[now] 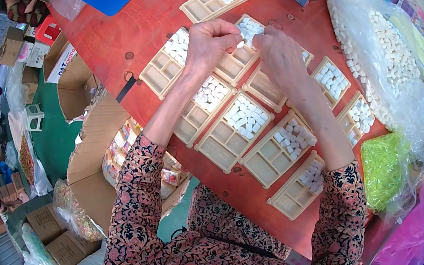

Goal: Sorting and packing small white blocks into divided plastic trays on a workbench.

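My left hand (209,41) is closed in a pinch over a cream compartment tray (229,68), with a small white marshmallow-like piece (241,44) showing at its fingertips. Close by on the right, my right hand (279,51) bends over the same tray with its fingers pressed together. What it holds, if anything, is hidden. More white pieces (250,28) fill the tray's far compartment, partly covered by my fingers. Under my right wrist lies another cream tray (264,88), its near compartment bare.
Several similar trays with white pieces, such as one tray (234,133), cover the red table (113,20). A big clear bag of white pieces (393,56) lies at the right, above green shreds (383,169) and a pink bag (413,239). An opened carton (93,155) stands left below the table.
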`<state>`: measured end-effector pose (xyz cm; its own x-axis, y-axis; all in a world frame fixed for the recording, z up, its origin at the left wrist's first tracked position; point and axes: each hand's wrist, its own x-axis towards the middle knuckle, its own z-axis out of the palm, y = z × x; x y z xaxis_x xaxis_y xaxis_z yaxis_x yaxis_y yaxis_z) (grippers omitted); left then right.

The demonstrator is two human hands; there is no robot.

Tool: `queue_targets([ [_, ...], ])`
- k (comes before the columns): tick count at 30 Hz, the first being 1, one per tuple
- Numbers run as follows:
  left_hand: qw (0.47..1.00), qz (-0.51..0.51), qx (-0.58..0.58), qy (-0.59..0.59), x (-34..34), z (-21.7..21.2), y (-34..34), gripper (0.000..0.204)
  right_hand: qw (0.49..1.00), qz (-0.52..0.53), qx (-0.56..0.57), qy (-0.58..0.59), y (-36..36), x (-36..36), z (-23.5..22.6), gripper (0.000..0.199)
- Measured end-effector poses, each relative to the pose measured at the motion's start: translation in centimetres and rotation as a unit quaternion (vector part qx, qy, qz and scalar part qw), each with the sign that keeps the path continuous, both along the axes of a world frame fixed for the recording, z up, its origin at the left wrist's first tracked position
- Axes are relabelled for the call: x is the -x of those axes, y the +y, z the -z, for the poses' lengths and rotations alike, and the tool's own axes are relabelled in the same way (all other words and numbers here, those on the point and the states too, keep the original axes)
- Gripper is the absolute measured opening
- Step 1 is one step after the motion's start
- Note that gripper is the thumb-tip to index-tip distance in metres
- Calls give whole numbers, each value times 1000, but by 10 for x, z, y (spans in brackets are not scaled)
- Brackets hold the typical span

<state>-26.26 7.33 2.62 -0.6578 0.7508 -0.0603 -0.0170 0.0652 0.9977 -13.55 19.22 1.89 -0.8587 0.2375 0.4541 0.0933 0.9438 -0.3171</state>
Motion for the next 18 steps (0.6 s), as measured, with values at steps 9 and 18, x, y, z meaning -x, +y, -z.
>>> queue_targets([
  [9,1000,-23,3,-1,3,2,-4,8,998,-1,56,18,-6,5,-1,10],
  [18,999,-28,-11,-10,5,1,-8,8,1000,-6,16,-17,-6,4,2,8],
])
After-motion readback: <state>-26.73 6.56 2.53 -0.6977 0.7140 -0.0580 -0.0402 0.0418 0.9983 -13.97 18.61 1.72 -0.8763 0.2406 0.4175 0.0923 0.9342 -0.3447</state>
